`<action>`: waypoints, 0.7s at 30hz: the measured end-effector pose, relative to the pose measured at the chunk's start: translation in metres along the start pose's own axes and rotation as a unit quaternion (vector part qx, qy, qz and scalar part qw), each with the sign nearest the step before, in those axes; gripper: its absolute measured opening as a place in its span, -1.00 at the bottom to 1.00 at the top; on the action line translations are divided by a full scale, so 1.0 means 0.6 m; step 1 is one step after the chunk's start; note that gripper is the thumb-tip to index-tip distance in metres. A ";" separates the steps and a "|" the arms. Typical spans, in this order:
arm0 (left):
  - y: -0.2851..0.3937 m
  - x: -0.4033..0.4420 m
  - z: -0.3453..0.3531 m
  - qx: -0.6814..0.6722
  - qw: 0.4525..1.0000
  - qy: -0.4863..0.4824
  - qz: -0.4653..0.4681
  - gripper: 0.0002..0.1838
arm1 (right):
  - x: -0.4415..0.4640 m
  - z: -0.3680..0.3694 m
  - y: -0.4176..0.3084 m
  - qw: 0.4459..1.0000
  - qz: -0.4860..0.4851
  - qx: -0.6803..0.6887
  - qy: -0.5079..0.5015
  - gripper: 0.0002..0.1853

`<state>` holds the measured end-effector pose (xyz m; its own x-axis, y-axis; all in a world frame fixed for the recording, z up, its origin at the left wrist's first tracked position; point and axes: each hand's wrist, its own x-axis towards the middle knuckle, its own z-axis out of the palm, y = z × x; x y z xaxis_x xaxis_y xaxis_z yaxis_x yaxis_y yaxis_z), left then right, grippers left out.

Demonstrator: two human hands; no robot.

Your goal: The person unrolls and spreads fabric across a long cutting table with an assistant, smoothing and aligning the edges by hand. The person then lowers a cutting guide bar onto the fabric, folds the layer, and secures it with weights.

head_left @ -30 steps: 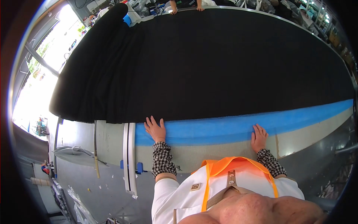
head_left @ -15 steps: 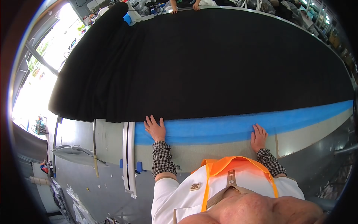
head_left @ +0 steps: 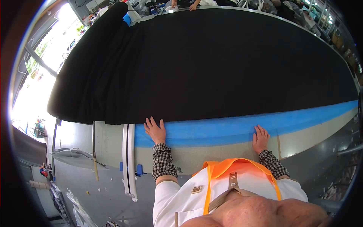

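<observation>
A wide sheet of black fabric [head_left: 234, 64] covers most of the table, gathered in folds at the left. Along its near edge a strip of blue sheet [head_left: 211, 130] shows. My left hand [head_left: 155, 131] lies with fingers spread on the blue sheet, its fingertips at the black fabric's edge. Farther right, my right hand [head_left: 260, 139] rests flat on the blue sheet, a little short of the black edge. Neither hand holds anything.
A white rail [head_left: 129, 162] crosses the table's near edge left of my left hand. A co-worker's hands [head_left: 194, 5] are at the far edge. Grey cloth [head_left: 73, 154] hangs at the left. Bags and clutter [head_left: 264, 6] lie beyond the table.
The co-worker's hands have shifted left along the far edge and come closer together. My hands stay in place on the blue sheet; the view has shifted slightly.
</observation>
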<state>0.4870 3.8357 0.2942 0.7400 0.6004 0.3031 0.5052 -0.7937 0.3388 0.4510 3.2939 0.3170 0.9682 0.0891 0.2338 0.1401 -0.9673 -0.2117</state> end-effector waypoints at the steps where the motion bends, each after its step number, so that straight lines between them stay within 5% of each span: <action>1: -0.001 0.000 0.001 0.000 1.000 0.000 0.001 -0.31 | 0.000 -0.001 0.000 1.000 0.001 -0.001 0.000 -0.53; 21: 0.005 -0.002 -0.008 0.000 1.000 -0.009 -0.001 -0.31 | 0.000 -0.002 0.000 1.000 0.001 0.002 0.005 -0.54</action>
<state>0.4856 3.8331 0.2990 0.7470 0.6003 0.2857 0.5068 -0.7924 0.3395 0.4506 3.2935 0.3180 0.9664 0.0855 0.2422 0.1396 -0.9664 -0.2157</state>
